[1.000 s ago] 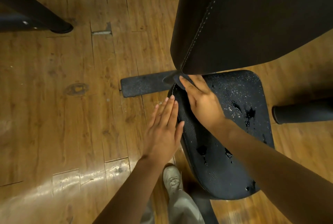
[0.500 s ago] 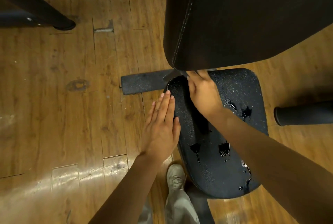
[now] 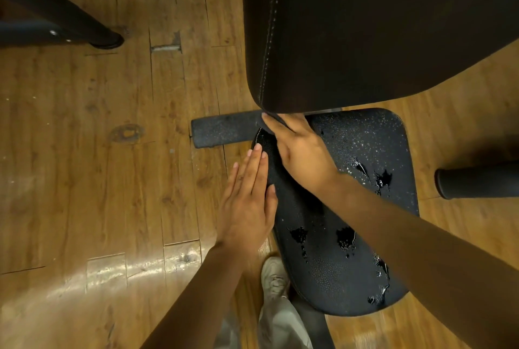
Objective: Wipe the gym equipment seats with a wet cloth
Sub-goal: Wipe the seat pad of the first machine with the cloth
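A dark padded seat (image 3: 351,208) on a wooden floor (image 3: 98,180), beaded and pooled with water, seems partly wiped. The right hand (image 3: 302,152) presses a dark cloth (image 3: 271,123) at its far corner; the left hand (image 3: 248,202) rests flat and released along its edge.

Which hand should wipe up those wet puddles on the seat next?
Probably the right hand: it lies on the seat with dark cloth under its fingers. The left hand is flat, holding nothing, beside the seat's edge.

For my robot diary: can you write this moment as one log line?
right hand: presses cloth on seat | left hand: flat, seat edge | seat: wet
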{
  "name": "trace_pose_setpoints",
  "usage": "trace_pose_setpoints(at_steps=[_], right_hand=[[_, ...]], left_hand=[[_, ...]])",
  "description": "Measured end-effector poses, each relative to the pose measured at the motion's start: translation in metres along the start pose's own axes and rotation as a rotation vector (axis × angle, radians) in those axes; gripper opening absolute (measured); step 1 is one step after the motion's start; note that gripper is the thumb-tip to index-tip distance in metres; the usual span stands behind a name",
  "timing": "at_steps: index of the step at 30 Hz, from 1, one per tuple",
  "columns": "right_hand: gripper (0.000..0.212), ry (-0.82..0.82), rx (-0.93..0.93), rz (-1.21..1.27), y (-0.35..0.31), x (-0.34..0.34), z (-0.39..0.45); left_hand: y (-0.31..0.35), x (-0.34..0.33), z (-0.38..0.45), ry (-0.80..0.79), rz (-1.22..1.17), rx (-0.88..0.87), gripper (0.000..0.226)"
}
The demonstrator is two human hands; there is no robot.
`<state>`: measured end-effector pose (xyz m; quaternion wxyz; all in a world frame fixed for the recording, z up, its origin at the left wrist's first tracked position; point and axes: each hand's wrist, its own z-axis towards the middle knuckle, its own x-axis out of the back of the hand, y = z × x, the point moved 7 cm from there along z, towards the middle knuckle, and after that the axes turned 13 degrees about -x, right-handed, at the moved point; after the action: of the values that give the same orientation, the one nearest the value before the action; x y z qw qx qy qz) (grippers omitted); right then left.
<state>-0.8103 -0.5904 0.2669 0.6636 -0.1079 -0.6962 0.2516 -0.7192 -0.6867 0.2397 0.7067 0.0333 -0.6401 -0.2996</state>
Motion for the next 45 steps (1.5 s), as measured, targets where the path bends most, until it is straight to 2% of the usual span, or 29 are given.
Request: trace_pose_setpoints(at_steps=[2,4,6,10,16,19,21,25,30,34,35,38,40,42,45], right_hand=[[0.044,-0.053,0.081,-0.018,0.002,0.000,-0.006],[0.047,-0.123,0.199,-0.079,0.015,0.007,-0.037],[0.049,-0.165,0.242,-0.135,0.036,0.020,-0.069],[0.047,-0.127,0.212,-0.146,0.042,0.032,-0.084],[0.041,-0.010,0.218,-0.118,-0.008,-0.001,-0.012],[0.049,-0.026,0.214,-0.081,0.019,0.013,-0.031],[0.054,-0.015,0.146,-0.070,0.049,0.032,-0.057],[0.043,-0.010,0.039,-0.023,0.069,0.044,-0.085],[0.036,0.086,0.068,0.095,0.042,0.031,-0.058],[0.033,0.088,0.176,0.047,0.045,0.028,-0.037],[0.034,0.111,0.135,0.048,0.057,0.035,-0.035],[0.034,0.277,-0.161,0.059,0.094,0.058,-0.027],[0.035,0.344,-0.270,0.045,0.092,0.056,-0.025],[0.038,0.319,-0.225,0.063,0.069,0.045,-0.027],[0.038,0.202,-0.053,0.058,0.041,0.027,-0.042]], left_hand=[[0.000,0.000,0.000,0.002,0.009,0.003,0.054],[0.000,0.000,-0.001,-0.003,0.008,0.007,0.055],[0.000,0.000,-0.001,-0.001,0.010,0.008,0.055],[0.001,0.000,-0.001,-0.007,0.017,0.005,0.056],[0.001,0.001,0.000,0.001,0.050,0.007,0.055],[0.002,0.002,0.000,0.002,0.043,0.019,0.055],[0.005,0.003,0.002,-0.002,0.047,0.029,0.056],[0.017,0.001,0.014,0.025,0.025,0.027,0.056],[0.021,-0.007,0.018,0.054,0.018,0.076,0.055],[0.022,-0.007,0.020,0.063,0.024,0.072,0.055],[0.023,-0.007,0.021,0.057,0.023,0.065,0.055],[0.023,-0.007,0.023,0.050,0.035,0.039,0.055],[0.024,-0.008,0.024,0.048,0.034,0.040,0.055],[0.024,-0.009,0.024,0.048,0.028,0.043,0.055],[0.023,-0.009,0.024,0.055,0.032,0.035,0.055]])
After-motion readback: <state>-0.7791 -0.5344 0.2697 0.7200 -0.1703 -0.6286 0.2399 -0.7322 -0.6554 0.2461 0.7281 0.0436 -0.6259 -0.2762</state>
